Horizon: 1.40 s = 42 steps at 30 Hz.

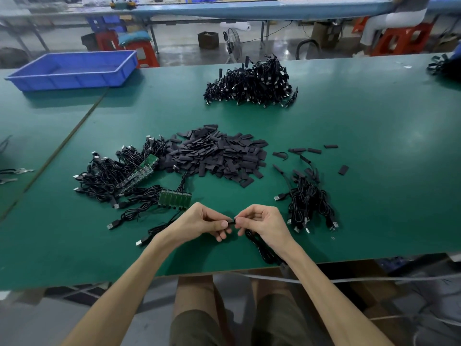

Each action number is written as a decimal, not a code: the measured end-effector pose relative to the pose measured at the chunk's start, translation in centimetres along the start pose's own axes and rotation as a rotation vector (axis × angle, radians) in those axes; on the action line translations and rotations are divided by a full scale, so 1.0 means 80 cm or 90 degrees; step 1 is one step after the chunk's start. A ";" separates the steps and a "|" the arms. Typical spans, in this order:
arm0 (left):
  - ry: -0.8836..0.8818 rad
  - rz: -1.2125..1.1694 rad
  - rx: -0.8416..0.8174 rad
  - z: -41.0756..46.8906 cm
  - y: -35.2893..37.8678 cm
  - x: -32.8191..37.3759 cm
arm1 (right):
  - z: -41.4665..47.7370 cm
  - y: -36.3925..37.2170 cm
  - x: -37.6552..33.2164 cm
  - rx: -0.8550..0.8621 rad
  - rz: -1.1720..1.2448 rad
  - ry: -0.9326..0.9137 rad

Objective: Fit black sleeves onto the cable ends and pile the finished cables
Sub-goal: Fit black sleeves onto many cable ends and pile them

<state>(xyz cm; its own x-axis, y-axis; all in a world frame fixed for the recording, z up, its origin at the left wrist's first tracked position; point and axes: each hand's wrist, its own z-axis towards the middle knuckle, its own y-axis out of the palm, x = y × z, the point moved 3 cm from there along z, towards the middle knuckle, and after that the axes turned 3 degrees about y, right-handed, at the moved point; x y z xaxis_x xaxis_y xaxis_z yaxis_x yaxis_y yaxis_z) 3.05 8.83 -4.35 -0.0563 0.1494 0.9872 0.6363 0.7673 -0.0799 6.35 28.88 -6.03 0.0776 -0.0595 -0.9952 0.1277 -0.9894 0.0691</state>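
Left hand (199,224) pinches black sleeve (231,222) just inside near edge of table (219,258) | right hand (265,224) pinches cable (260,247) end, join hidden by fingertips (224,224); cable runs under forearm to edge | cable pile (309,203) right, open green beyond

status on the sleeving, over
Left hand pinches the black sleeve, right hand the cable. Cable trails under the right wrist. Sleeve heap ahead, nothing in the way.

A factory assembly floor: long green workbenches (349,146), blue parts bins (72,71), heaped cables (252,83).
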 end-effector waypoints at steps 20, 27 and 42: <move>-0.093 -0.002 -0.048 0.000 0.003 0.011 | -0.002 0.000 -0.003 0.002 -0.019 0.005; -0.046 -0.009 -0.059 -0.001 0.012 0.007 | -0.001 0.000 -0.003 0.001 -0.013 0.001; -0.047 -0.015 -0.057 0.003 0.013 0.000 | -0.002 0.001 -0.004 -0.019 -0.020 -0.011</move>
<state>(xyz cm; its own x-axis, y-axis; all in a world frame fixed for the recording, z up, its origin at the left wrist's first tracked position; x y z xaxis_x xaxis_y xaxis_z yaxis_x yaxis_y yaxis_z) 3.55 9.81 -4.48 -0.1269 0.1805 0.9754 0.7001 0.7129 -0.0408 6.48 28.88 -5.69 0.0560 -0.0304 -0.9980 0.1590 -0.9865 0.0390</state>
